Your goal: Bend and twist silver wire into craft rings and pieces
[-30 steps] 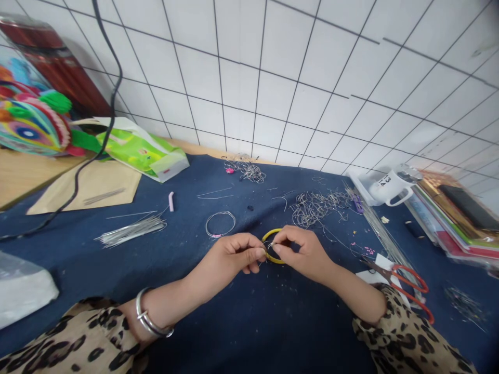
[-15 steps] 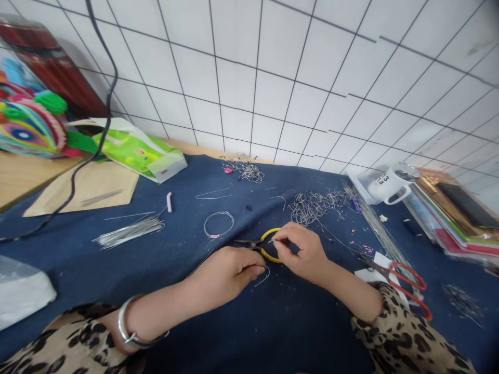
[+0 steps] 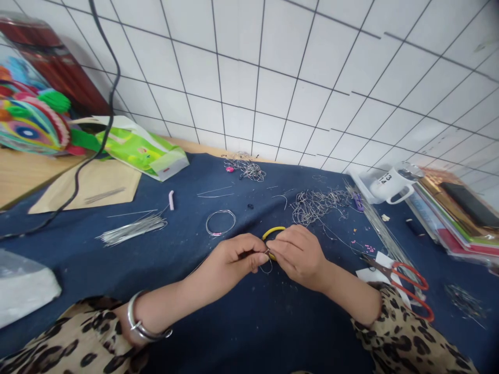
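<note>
Over the dark blue cloth, my left hand [image 3: 239,257] pinches a thin wire [image 3: 266,269], whose curved end hangs below the fingertips. My right hand [image 3: 298,254] is closed at the same spot, its fingertips meeting those of the left; whatever small thing it pinches is hidden, though it appears to be the wire's end. Behind the hands lies a pair of yellow-handled pliers [image 3: 273,230], mostly covered by them. A coil of wire [image 3: 220,222] with some pink on it rests just beyond my left hand.
A tangle of wire [image 3: 317,205] lies beyond my right hand. Orange-handled scissors [image 3: 409,278] are at the right, near a white mug [image 3: 393,186] and stacked books [image 3: 463,213]. Straight wires [image 3: 134,228] lie left, before a green bag [image 3: 146,150]. A black cable [image 3: 113,93] hangs at left.
My hands have come together, the right moving slightly left and down to meet the left fingertips. The pliers are now more covered. The view has shifted a little.
</note>
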The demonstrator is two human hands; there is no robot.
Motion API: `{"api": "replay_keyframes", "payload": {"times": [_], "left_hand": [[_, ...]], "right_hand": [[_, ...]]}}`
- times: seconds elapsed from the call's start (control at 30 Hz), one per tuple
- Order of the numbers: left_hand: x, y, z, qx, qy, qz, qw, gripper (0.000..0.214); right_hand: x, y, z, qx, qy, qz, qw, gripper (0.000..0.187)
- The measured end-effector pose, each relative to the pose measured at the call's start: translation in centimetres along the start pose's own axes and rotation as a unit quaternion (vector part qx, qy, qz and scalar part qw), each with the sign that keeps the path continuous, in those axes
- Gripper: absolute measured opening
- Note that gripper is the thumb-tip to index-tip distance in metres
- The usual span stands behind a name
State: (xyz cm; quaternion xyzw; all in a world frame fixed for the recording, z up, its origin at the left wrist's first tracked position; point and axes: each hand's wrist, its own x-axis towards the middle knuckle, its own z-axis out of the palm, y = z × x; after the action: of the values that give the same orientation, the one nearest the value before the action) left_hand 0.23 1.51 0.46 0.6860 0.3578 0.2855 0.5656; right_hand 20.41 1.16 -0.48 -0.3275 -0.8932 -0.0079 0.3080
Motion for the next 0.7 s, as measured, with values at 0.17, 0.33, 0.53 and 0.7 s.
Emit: {"api": "replay_keyframes", "payload": {"times": [0.17,0.33,0.53,0.7], "left_hand": [[0.0,0.2,0.3,-0.144,-0.009,-0.086,0.986,0.018],[0.1,-0.1,0.1,-0.063,0.032,0.008,0.997,0.009],[-0.2,-0.1,-0.3,0.183,0.097,0.173,0.963,0.012],[-0.6,-0.6,-0.3,0.279,0.116,0.234,0.924,0.017]], "right_hand": [[-0.1,-0.1,-0.1,-0.011,0.002,-0.021,1.0,0.02],[0.3,-0.3,0.1,0.047,0.023,0.024,0.998,0.019],[0.8,-0.8,-0.1,0.103,0.047,0.081,0.99,0.024],[0.8,-1.1,-0.4,0.106,0.084,0.075,0.988,0.025]]}}
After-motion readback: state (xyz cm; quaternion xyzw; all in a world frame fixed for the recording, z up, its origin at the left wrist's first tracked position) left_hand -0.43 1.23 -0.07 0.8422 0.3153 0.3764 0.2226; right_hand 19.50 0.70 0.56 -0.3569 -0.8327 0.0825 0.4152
